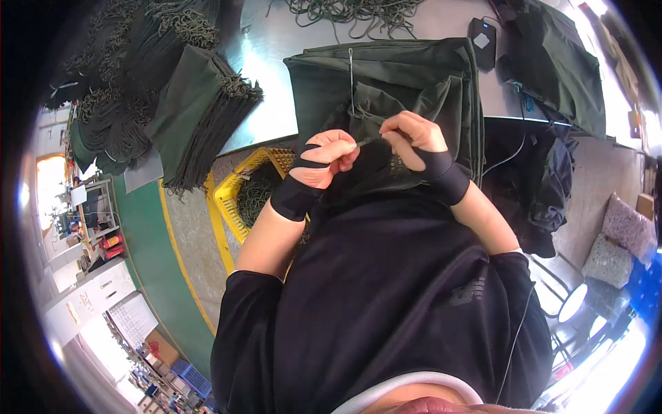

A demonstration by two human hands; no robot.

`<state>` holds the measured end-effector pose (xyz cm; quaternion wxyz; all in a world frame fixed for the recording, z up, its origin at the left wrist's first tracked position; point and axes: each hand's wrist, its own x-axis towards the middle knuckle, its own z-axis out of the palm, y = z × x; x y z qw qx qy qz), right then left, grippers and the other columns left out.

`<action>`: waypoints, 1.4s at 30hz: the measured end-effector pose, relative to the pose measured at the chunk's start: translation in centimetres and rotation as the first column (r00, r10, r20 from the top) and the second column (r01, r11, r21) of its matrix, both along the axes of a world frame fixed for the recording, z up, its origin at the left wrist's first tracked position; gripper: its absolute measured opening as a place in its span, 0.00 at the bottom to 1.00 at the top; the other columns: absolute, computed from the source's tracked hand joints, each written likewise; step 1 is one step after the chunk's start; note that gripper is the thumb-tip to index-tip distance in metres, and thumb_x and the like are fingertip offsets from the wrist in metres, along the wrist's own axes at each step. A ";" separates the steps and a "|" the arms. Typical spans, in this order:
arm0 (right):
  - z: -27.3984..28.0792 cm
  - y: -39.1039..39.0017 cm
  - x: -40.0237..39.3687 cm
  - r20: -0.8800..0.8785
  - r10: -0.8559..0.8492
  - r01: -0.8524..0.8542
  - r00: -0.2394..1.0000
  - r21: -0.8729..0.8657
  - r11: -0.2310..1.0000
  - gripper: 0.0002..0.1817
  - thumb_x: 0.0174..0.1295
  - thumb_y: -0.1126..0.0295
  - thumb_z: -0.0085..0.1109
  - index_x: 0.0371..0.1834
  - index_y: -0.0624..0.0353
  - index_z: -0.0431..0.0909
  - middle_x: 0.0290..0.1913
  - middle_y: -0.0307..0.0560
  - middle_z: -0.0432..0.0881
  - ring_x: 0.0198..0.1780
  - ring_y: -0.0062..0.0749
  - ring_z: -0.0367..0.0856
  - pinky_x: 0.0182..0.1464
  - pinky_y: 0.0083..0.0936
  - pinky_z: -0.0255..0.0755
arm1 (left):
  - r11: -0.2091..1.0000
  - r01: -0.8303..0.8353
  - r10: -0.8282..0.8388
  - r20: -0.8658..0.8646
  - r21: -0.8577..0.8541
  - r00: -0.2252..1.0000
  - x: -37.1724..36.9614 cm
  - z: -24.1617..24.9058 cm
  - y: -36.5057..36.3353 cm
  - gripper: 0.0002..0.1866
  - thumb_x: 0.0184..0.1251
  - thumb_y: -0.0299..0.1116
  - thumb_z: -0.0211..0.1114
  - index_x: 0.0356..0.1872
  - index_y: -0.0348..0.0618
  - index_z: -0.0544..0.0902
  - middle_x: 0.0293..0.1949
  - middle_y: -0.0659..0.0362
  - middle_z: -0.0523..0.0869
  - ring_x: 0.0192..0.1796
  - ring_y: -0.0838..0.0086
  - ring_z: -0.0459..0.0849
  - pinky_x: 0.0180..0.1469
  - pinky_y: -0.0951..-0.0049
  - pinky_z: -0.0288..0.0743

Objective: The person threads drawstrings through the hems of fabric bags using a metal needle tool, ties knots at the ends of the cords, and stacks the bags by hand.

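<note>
My left hand (329,161) and my right hand (418,141) both wear black wrist supports and come close together in front of my body. Each pinches a thin green cord (369,141), which spans the short gap between my fingertips. Below and behind them lies dark green fabric (441,103), folded in layers at the table edge, with its near part bunched beneath my hands. On top of this fabric rests a long thin metal rod (352,79) with a small loop at its far end. The cord's lower run is hard to follow against the cloth.
A yellow plastic basket (226,200) holding green cords stands at left below the table (265,90). Stacked green fabric bundles (203,114) with cord ends lie at left. Loose cords (352,12), a black device (482,45) and more fabric (552,65) lie farther back and right.
</note>
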<state>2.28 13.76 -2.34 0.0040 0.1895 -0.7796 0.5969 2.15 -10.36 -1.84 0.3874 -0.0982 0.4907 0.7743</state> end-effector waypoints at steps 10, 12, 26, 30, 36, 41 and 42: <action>1.6 0.1 0.5 -0.145 0.144 -0.123 0.979 0.144 0.982 0.04 0.64 0.81 0.57 0.38 0.62 0.81 0.32 0.42 0.80 0.28 0.25 0.82 0.32 0.22 0.74 | 0.876 0.211 -0.353 -0.279 -0.434 0.893 0.9 2.5 2.3 0.11 0.75 0.37 0.61 0.33 0.41 0.82 0.28 0.66 0.80 0.31 0.82 0.75 0.35 0.80 0.68; 2.0 0.4 0.5 0.122 0.227 -0.229 0.966 0.006 0.973 0.03 0.65 0.79 0.58 0.39 0.62 0.81 0.32 0.40 0.81 0.28 0.23 0.82 0.31 0.21 0.73 | 0.857 0.179 -0.348 -0.285 -0.484 0.893 2.2 3.7 2.4 0.12 0.74 0.35 0.61 0.32 0.40 0.82 0.28 0.67 0.79 0.32 0.84 0.75 0.36 0.80 0.68; -6.2 -6.5 -15.8 -0.132 -0.212 0.237 0.968 0.211 0.948 0.15 0.59 0.61 0.56 0.24 0.62 0.82 0.23 0.47 0.82 0.28 0.31 0.81 0.32 0.30 0.75 | 0.752 -0.171 -0.242 -0.508 -0.636 0.827 4.9 0.5 3.9 0.11 0.62 0.35 0.71 0.36 0.37 0.88 0.52 0.44 0.82 0.57 0.54 0.80 0.61 0.63 0.71; 0.1 4.3 -21.3 0.234 -0.082 0.220 0.969 -0.655 0.723 0.12 0.71 0.66 0.54 0.45 0.64 0.80 0.35 0.51 0.86 0.24 0.29 0.77 0.27 0.24 0.72 | 0.753 -0.157 -0.386 -0.621 -0.639 0.682 4.8 1.0 4.4 0.08 0.61 0.35 0.71 0.35 0.41 0.87 0.35 0.53 0.77 0.42 0.59 0.78 0.45 0.64 0.69; 8.4 5.5 -11.1 -0.360 0.080 0.126 0.930 0.515 0.848 0.22 0.62 0.50 0.66 0.32 0.61 0.80 0.27 0.52 0.83 0.26 0.42 0.81 0.28 0.35 0.75 | 0.657 -0.360 -0.639 -0.743 -0.662 0.201 2.5 3.5 8.5 0.06 0.63 0.34 0.68 0.32 0.46 0.81 0.33 0.52 0.75 0.39 0.55 0.76 0.39 0.58 0.72; 5.0 2.5 -6.3 0.073 0.105 -0.123 0.992 0.758 0.641 0.24 0.54 0.48 0.63 0.30 0.63 0.79 0.28 0.60 0.82 0.36 0.59 0.84 0.37 0.48 0.77 | 0.791 -0.296 -0.547 -0.836 -0.536 0.051 3.1 3.8 10.7 0.10 0.59 0.33 0.71 0.38 0.41 0.83 0.36 0.49 0.79 0.37 0.53 0.81 0.39 0.59 0.76; 5.2 3.4 -6.5 0.049 0.145 -0.137 0.988 0.710 0.691 0.21 0.53 0.53 0.61 0.32 0.63 0.79 0.29 0.61 0.82 0.37 0.59 0.84 0.38 0.48 0.78 | 0.762 -0.328 -0.571 -0.818 -0.559 0.067 3.2 4.3 9.6 0.11 0.59 0.32 0.71 0.40 0.39 0.83 0.38 0.48 0.80 0.38 0.51 0.81 0.40 0.59 0.76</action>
